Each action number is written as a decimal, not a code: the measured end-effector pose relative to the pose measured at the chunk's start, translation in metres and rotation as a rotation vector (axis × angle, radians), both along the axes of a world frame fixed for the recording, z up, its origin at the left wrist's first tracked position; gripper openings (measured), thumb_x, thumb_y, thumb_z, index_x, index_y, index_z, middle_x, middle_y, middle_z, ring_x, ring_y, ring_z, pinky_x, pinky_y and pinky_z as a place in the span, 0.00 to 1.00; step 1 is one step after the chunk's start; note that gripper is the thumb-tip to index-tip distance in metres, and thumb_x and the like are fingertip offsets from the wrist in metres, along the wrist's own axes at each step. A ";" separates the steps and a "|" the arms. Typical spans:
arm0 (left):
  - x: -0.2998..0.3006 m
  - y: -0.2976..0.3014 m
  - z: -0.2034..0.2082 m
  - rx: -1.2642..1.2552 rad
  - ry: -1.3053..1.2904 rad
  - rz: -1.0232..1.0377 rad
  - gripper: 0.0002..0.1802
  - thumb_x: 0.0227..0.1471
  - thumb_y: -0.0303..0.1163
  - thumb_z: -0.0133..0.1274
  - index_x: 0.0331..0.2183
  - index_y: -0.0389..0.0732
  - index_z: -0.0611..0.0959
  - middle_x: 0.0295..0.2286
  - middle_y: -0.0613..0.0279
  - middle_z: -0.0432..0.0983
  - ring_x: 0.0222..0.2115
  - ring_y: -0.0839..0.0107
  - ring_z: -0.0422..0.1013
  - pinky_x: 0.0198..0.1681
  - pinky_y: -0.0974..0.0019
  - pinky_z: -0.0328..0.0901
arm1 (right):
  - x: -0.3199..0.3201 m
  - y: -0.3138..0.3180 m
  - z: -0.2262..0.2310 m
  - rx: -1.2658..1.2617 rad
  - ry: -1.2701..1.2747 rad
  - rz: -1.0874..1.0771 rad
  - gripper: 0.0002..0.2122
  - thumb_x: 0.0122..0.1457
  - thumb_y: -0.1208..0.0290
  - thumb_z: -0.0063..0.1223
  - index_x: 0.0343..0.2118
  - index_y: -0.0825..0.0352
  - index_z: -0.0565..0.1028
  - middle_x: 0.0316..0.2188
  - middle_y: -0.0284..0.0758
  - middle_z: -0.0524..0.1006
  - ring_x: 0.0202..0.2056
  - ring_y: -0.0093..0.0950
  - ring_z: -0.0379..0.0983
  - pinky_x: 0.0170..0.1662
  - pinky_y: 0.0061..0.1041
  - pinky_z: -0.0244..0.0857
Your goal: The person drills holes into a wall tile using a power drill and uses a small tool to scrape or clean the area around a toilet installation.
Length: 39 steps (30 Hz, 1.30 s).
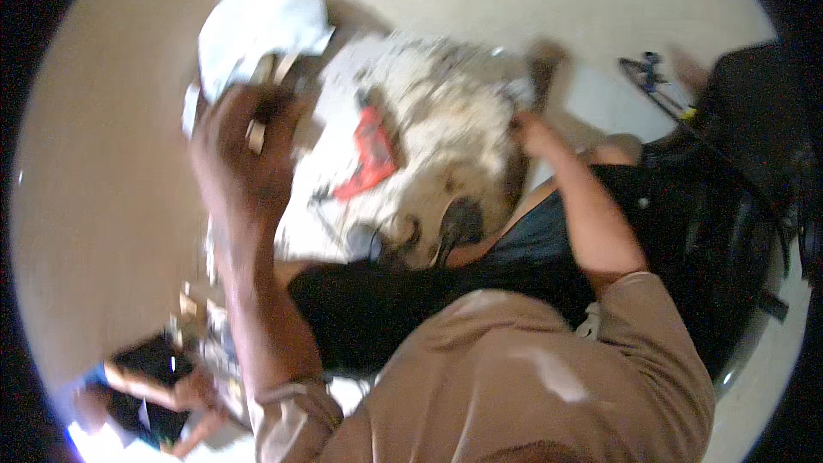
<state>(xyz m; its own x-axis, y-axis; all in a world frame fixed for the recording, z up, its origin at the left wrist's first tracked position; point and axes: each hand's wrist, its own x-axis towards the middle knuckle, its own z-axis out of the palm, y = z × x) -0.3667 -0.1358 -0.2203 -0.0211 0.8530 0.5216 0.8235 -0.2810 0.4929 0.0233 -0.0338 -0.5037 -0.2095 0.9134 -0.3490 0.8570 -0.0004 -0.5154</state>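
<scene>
The view is motion-blurred. My left hand [244, 154] is raised at the left with its fingers curled around a small tan block [255, 134]. My right hand [530, 133] reaches to the right edge of a white, dust-covered board [446, 120]; blur hides whether it grips anything. A red power tool [370, 154] lies on the board between my hands. Both my arms come out of tan sleeves [514, 377].
A crumpled white sheet [257, 26] lies beyond my left hand. A dark round part with a cable [461, 221] sits at the board's near edge. Black gear [737, 171] and a small blue tool [649, 64] are at the right. Another person [163, 386] crouches at the lower left.
</scene>
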 end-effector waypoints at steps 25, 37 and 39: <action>0.002 -0.036 -0.010 -0.136 -0.015 -0.149 0.07 0.41 0.17 0.58 0.28 0.33 0.80 0.27 0.52 0.75 0.30 0.54 0.73 0.35 0.59 0.67 | -0.056 -0.063 0.005 -0.077 -0.038 0.072 0.15 0.57 0.64 0.59 0.39 0.73 0.78 0.40 0.51 0.78 0.43 0.46 0.76 0.43 0.45 0.70; 0.015 -0.043 -0.005 -0.181 -0.005 -0.191 0.07 0.44 0.18 0.56 0.31 0.31 0.82 0.27 0.48 0.76 0.30 0.54 0.74 0.35 0.58 0.67 | -0.055 -0.063 0.004 0.006 -0.085 0.115 0.13 0.55 0.65 0.60 0.33 0.72 0.80 0.35 0.50 0.79 0.40 0.47 0.77 0.42 0.46 0.71; 0.015 -0.042 -0.006 -0.180 0.015 -0.207 0.07 0.44 0.18 0.57 0.30 0.31 0.82 0.26 0.48 0.76 0.29 0.53 0.74 0.34 0.58 0.67 | -0.054 -0.060 -0.004 -0.023 -0.047 0.077 0.12 0.56 0.64 0.59 0.32 0.72 0.80 0.35 0.50 0.79 0.40 0.47 0.77 0.42 0.46 0.71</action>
